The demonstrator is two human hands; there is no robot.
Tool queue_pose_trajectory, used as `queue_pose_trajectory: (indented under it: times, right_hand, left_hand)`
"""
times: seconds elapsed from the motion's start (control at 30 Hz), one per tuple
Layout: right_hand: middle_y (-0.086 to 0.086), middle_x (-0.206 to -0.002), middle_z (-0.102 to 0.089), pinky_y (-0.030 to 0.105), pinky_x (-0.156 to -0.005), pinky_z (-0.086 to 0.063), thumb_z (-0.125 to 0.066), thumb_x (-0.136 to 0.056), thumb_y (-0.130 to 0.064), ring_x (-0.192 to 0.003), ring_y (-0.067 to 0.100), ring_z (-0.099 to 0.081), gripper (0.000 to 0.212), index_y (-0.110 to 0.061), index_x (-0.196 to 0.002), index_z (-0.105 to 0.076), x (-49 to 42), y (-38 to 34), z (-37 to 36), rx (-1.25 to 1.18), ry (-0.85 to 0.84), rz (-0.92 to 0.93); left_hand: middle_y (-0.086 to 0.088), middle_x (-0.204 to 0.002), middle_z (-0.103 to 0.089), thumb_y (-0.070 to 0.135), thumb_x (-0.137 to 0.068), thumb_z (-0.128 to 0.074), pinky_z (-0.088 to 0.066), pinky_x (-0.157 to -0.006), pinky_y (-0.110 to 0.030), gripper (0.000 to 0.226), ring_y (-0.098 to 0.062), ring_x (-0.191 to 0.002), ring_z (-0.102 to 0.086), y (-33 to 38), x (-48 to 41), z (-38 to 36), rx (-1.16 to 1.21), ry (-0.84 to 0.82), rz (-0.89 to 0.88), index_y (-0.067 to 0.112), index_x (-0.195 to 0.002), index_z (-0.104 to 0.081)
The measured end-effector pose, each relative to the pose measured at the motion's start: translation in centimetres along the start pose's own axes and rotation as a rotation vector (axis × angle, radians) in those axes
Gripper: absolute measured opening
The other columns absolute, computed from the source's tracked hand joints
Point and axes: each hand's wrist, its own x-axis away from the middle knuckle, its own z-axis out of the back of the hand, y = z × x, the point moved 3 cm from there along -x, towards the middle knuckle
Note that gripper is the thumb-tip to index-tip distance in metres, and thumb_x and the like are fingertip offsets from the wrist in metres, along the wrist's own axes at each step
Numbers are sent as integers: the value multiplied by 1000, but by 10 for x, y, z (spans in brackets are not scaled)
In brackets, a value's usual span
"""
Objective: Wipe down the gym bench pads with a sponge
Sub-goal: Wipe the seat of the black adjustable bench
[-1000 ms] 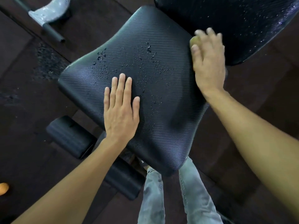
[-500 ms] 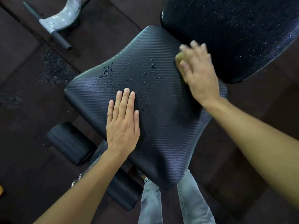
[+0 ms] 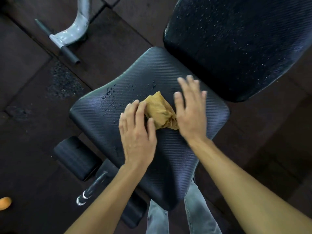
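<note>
A crumpled yellow-brown sponge (image 3: 160, 110) lies in the middle of the black ribbed seat pad (image 3: 177, 157). My left hand (image 3: 136, 132) grips its left edge, fingers curled over the top and thumb against its lower side. My right hand (image 3: 190, 112) is blurred just to the right of the sponge, its fingers spread and straight, its palm side at the sponge's right edge. Water droplets (image 3: 109, 95) dot the seat pad's far left part. The black back pad (image 3: 236, 48) at upper right is speckled with droplets.
A black foam roller (image 3: 76, 157) and a chrome-tipped bar (image 3: 94, 186) sit below the seat at left. A grey metal frame leg (image 3: 70, 36) lies on the dark rubber floor at upper left. An orange object (image 3: 5, 202) shows at the left edge. My jeans (image 3: 157, 220) are under the seat.
My right hand brought the sponge from the seat's far right edge to the middle and let go. My left hand left its flat rest on the pad and took hold of the sponge.
</note>
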Motion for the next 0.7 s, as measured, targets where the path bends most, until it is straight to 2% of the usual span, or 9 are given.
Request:
queue_pose_trajectory:
  times: [0.1,0.17,0.27,0.37,0.43,0.5,0.63,0.7]
  right_hand:
    - [1,-165,-20,45,-125,-1,-30,-106,-44,-153,19,-9,51,-23,-152,-33,-9,40,20,154,63,-150]
    - [1,-164,-21,43,-125,-2,-29,-106,-45,-153,18,-8,54,-19,-154,-30,-8,52,21,187,41,-147]
    - [-1,-162,-27,35,-124,0,-28,-106,-45,-153,17,-11,54,-18,-153,-31,-5,52,17,226,71,-117]
    - [-1,-160,-32,35,-125,-3,-28,-106,-44,-152,17,-15,53,-18,-152,-34,-6,52,17,228,103,-133]
    - [-2,-160,-33,34,-124,-4,-26,-107,-44,-152,16,-16,53,-18,-152,-35,-6,53,18,213,108,-128]
    - [-2,-159,-34,33,-124,-4,-25,-107,-42,-152,15,-17,52,-18,-151,-37,-6,55,18,192,120,-123]
    - [-2,-158,-36,33,-124,-6,-23,-107,-40,-151,15,-19,51,-18,-150,-39,-7,56,17,174,145,-127]
    - [-2,-158,-36,33,-124,-6,-24,-107,-39,-151,14,-20,51,-18,-150,-39,-6,56,16,170,149,-127]
  left_hand:
    - [-9,-160,-23,42,-102,-40,-13,-123,-48,58,-26,-149,-17,29,-21,-13,-45,-74,43,12,-150,-31]
    - [-12,-163,-9,48,-101,-37,-6,-123,-49,65,-29,-151,-5,39,-30,-25,-121,-116,129,11,-153,-23]
    - [-17,-163,2,38,-103,-35,-8,-123,-52,62,-33,-151,-1,48,-31,-37,-212,-130,295,7,-154,-18]
    - [-20,-162,-1,31,-104,-33,-16,-121,-52,59,-36,-150,-4,60,-26,-46,-142,-91,379,5,-154,-17]
    - [-19,-163,-5,39,-104,-35,-17,-121,-53,63,-36,-150,-2,64,-24,-52,-149,-83,316,4,-154,-17]
    - [-16,-163,-9,47,-103,-36,-13,-122,-53,69,-37,-150,-1,61,-23,-57,-228,-107,139,6,-154,-16]
    - [-13,-161,-19,41,-106,-32,-20,-120,-51,59,-35,-150,-12,39,-41,-60,-334,-153,-237,7,-154,-22]
    - [-13,-161,-21,39,-107,-30,-23,-120,-50,57,-34,-149,-16,29,-68,-62,-360,-137,-305,6,-153,-24]
